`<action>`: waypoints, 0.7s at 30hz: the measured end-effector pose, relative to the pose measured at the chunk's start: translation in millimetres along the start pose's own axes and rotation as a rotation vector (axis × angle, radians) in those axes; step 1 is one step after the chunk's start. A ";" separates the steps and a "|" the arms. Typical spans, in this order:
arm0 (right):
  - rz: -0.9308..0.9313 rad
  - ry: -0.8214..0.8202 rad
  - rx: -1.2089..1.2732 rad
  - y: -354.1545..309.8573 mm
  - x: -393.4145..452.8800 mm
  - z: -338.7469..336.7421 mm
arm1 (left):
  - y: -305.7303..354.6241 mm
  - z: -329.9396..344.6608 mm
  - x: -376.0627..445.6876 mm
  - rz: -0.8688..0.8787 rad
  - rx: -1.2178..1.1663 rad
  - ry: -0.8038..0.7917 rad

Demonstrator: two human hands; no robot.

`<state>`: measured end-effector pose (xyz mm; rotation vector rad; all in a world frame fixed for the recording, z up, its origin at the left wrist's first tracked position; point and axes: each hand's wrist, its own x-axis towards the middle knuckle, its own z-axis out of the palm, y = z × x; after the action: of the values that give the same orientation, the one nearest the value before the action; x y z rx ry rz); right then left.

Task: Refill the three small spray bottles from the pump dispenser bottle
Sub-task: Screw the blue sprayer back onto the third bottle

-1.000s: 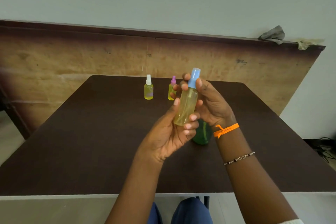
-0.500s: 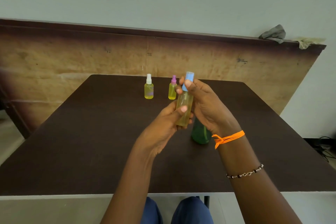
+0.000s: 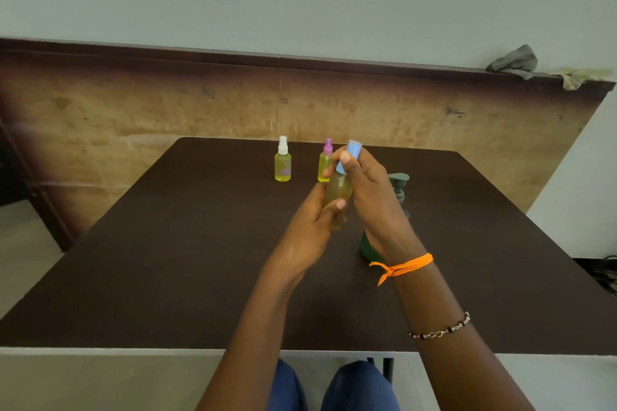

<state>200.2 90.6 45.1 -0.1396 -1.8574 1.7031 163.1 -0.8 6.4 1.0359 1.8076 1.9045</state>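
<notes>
A dark brown table (image 3: 167, 260) was seen from above, set against a worn wooden panel (image 3: 133, 117) below a pale wall. No brand, label or writing could be read on any bottle; only a faint purple patch was seen low on the white-capped spray bottle (image 3: 282, 162), and it was too blurred to be made out.

The green pump dispenser bottle (image 3: 399, 188) stood on the table just behind the right hand (image 3: 374, 197), and most of its body was hidden by that hand and wrist; only the pump head and a dark strip of the base were shown. The blue-capped spray bottle (image 3: 340, 188), filled with yellowish liquid, was held above the table between both hands, tilted slightly to the right. Its body was gripped by the left hand (image 3: 314, 227), with the thumb laid across the front. Its blue cap was pinched by the curled fingers and thumb of the right hand.

The white-capped spray bottle and the purple-capped spray bottle (image 3: 325, 162) stood upright near the far edge, well apart from the hands' grasp, the purple one partly hidden behind the right fingertips.

An orange thread (image 3: 404, 267) and a beaded bracelet (image 3: 440, 330) were worn on the right wrist.
</notes>
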 end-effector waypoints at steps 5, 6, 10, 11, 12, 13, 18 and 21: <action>0.062 -0.069 0.033 20.9 1.7 16.2 | -13.5 -19.6 3.4 -0.028 -0.023 0.173; 0.077 -0.107 -0.004 26.0 3.1 19.5 | -15.8 -26.5 4.7 -0.036 -0.019 0.187; 0.131 -0.192 -0.084 42.3 16.2 33.2 | -27.5 -57.4 16.3 -0.038 0.070 0.269; 0.142 -0.196 -0.083 46.6 22.1 37.5 | -30.4 -65.8 20.4 -0.050 0.083 0.300; 0.144 -0.197 -0.091 51.6 29.3 41.4 | -34.1 -73.4 25.0 -0.065 0.081 0.326; 0.139 -0.195 -0.110 58.1 38.4 47.2 | -37.9 -81.9 30.2 -0.082 0.081 0.341; 0.089 -0.106 -0.283 99.2 95.0 82.9 | -56.2 -118.6 59.9 -0.175 0.189 0.463; 0.041 -0.067 -0.406 123.2 129.1 106.7 | -65.1 -143.6 75.3 -0.210 0.194 0.558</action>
<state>4.0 78.5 -22.4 -0.2881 -2.2456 1.3494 -2.8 -45.0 -25.7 0.3486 2.3260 2.0463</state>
